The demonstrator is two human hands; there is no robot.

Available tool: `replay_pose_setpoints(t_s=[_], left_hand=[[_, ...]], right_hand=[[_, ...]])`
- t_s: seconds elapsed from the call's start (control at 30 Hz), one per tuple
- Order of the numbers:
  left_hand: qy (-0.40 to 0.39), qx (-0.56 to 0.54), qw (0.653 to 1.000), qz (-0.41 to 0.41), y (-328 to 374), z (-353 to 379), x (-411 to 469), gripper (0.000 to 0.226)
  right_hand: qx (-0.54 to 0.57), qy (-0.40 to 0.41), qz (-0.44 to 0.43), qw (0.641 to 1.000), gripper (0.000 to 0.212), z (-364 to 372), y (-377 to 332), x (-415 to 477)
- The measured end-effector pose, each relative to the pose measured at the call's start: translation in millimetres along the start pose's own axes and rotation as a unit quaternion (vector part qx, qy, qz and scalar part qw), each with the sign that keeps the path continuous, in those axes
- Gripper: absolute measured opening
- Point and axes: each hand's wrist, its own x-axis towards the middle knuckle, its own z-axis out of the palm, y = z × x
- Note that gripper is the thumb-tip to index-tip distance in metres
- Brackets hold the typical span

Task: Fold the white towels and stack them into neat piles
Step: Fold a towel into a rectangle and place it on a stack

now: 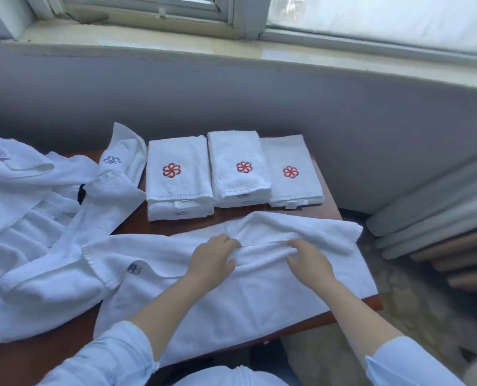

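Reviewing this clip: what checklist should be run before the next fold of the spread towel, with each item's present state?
1. Both hands hold the towel: left hand and right hand grip its middle ridge. Ok.
2. Towel flat: far edge is bunched. Not ok.
3. Left end free: heap of unfolded towels touches it. Not ok.
4. Piles squared, apart from the towel. Ok.
5. Towel fully on the table: near edge hangs over the front. Not ok.
6. Blue logo will end on top: cannot tell.
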Motion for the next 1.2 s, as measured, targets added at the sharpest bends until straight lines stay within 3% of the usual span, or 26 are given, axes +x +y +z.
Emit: replay_pose_setpoints(t_s=[0.23,0.5,0.67,0.77,0.9,1.03,1.2], left_hand=[[0.021,0.045,0.999,-0.023,52.0,27.3,32.5,0.051],[0.056,0.107,0.988,-0.097,76.9,49.4,57.7,0.057],[0.064,0.103,0.982,-0.142,81.5,53.1,65.7,0.048],[0.045,0.105,0.980,-0.166,88.0,53.7,71.0,0.036],[0.058,0.098,0.976,-0.188,88.7,55.7,74.9,0.027],[0.070,0.097,0.974,-0.191,89.9,57.0,75.2,0.029],[0.070,0.107,0.973,-0.192,94.3,54.3,76.9,0.021]], right_hand=[[-0.114,-0.019,-0.048,0.992,0.053,-34.6,54.8,25.5],[-0.354,0.044,-0.128,0.926,0.064,-71.1,80.5,80.2],[-0.259,-0.011,-0.236,0.936,0.038,-63.5,87.1,94.3],[-0.182,-0.056,-0.214,0.958,0.035,-52.6,85.8,95.5],[-0.211,-0.016,-0.224,0.951,0.028,-51.0,78.5,107.1],[-0.165,0.054,-0.291,0.941,0.015,-57.6,79.0,113.0],[-0.214,0.032,-0.259,0.941,0.018,-60.9,84.1,119.3]])
